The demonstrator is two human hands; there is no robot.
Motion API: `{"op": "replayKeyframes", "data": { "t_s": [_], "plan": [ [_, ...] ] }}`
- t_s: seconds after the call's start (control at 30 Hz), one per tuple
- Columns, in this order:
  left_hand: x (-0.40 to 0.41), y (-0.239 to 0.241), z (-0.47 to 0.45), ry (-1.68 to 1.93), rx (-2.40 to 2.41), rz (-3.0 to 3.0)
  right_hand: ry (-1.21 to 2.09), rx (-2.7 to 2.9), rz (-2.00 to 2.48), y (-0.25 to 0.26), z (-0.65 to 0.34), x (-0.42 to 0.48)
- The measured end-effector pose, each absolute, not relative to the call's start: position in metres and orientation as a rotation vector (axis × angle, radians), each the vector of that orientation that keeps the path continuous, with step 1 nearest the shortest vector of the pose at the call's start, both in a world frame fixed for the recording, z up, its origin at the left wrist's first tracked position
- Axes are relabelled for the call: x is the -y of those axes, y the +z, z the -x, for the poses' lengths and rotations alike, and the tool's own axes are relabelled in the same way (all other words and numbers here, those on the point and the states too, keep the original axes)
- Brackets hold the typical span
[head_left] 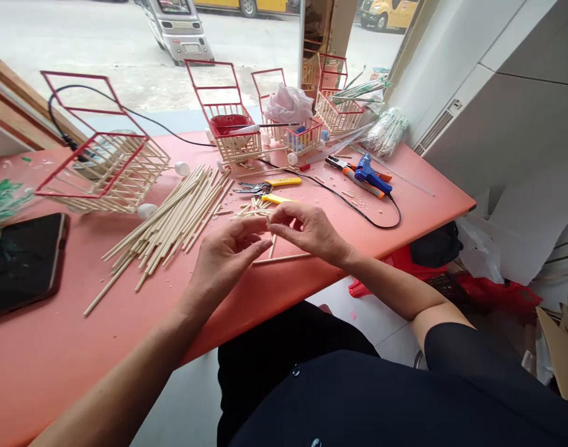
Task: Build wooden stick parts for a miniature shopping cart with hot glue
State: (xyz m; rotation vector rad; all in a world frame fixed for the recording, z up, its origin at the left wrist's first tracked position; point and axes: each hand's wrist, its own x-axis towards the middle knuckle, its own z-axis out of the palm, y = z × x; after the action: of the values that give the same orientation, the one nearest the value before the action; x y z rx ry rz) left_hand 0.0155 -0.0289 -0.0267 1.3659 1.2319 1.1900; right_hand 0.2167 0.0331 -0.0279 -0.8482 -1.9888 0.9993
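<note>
My right hand (pixel 309 230) is closed, thumb and index finger pinching a short wooden stick piece (pixel 268 221). From the other side, my left hand (pixel 225 257) reaches up to it; its index fingertip is at the piece, and its thumb stands apart below. Under both hands, wooden sticks (pixel 284 258) lie joined or touching at an angle; I cannot tell which. Short cut pieces (pixel 253 207) are scattered just behind my fingers, beside yellow-handled pliers (pixel 265 187). A pile of long wooden sticks (pixel 172 214) lies left of my left hand.
Miniature stick carts with red handles, such as this cart (pixel 102 161), line the back of the pink table (pixel 125 366). A blue glue gun (pixel 370 172) rests on orange-handled pliers (pixel 356 180) at right, its cord (pixel 377 225) looping forward. A phone (pixel 25 264) lies far left.
</note>
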Motion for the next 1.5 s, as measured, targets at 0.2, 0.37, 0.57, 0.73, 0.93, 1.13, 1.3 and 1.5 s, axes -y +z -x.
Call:
{"op": "replayKeyframes", "data": {
  "t_s": [0.2,0.37,0.57,0.73,0.93,1.13,1.3,1.5],
  "plan": [
    [0.029,-0.029,-0.011,1.194,-1.22,-1.177,1.057,2.042,0.815,-0.033,-0.203,-0.027],
    [0.031,-0.026,-0.012,1.212,-1.314,-1.155,0.571,2.098,1.074,-0.012,-0.255,-0.056],
    [0.03,-0.023,-0.014,1.211,-1.31,-1.183,-0.024,1.898,2.024,0.006,-0.358,-0.108],
    [0.029,-0.025,-0.013,1.201,-1.32,-1.214,0.045,1.9,2.274,0.001,-0.377,-0.123],
    [0.028,-0.026,-0.012,1.194,-1.323,-1.19,0.109,1.865,2.166,-0.012,-0.39,-0.133],
    [0.027,-0.028,-0.011,1.193,-1.319,-1.182,0.068,1.768,1.965,-0.026,-0.392,-0.135],
    [0.028,-0.028,-0.01,1.201,-1.319,-1.188,-0.088,1.796,1.983,-0.017,-0.382,-0.125],
    [0.027,-0.026,-0.009,1.22,-1.384,-1.273,-0.141,1.715,1.605,0.004,-0.373,-0.106]
  ]
}}
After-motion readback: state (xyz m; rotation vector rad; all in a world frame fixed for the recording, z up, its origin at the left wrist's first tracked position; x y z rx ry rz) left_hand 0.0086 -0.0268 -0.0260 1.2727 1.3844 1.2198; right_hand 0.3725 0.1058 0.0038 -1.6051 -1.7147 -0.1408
